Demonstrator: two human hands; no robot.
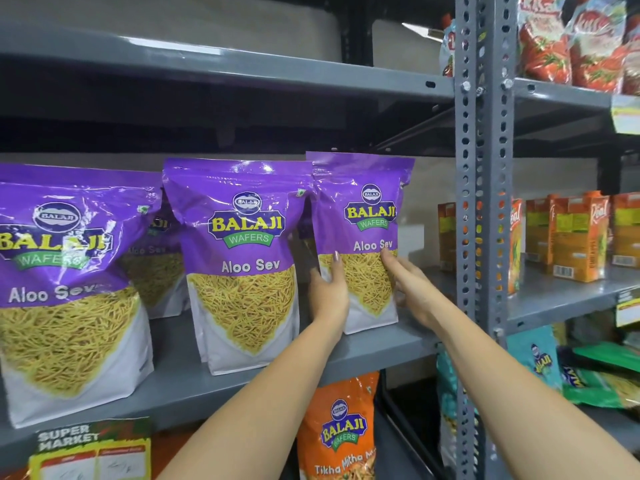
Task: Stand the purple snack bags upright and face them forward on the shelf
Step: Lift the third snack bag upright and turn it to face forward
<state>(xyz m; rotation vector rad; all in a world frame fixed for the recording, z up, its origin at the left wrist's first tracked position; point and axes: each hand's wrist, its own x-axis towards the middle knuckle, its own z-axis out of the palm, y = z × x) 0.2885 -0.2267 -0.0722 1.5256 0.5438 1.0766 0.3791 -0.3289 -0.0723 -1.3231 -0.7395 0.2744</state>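
Note:
Several purple Aloo Sev snack bags stand upright on the grey shelf (374, 344), labels facing me. The rightmost purple bag (363, 216) is gripped at its lower sides by both hands: my left hand (329, 289) on its left edge, my right hand (408, 282) on its right edge. A middle purple bag (242, 265) stands just left of it, and a large purple bag (65, 289) stands at the far left. Another purple bag (162, 268) stands behind, between those two, mostly hidden.
A perforated grey upright post (481, 202) stands right of the held bag. Orange juice cartons (575, 237) fill the neighbouring shelf. Red bags (571, 43) sit above right. An orange snack bag (339, 431) and teal and green bags (540, 358) sit below. A supermarket price tag (90, 452) hangs lower left.

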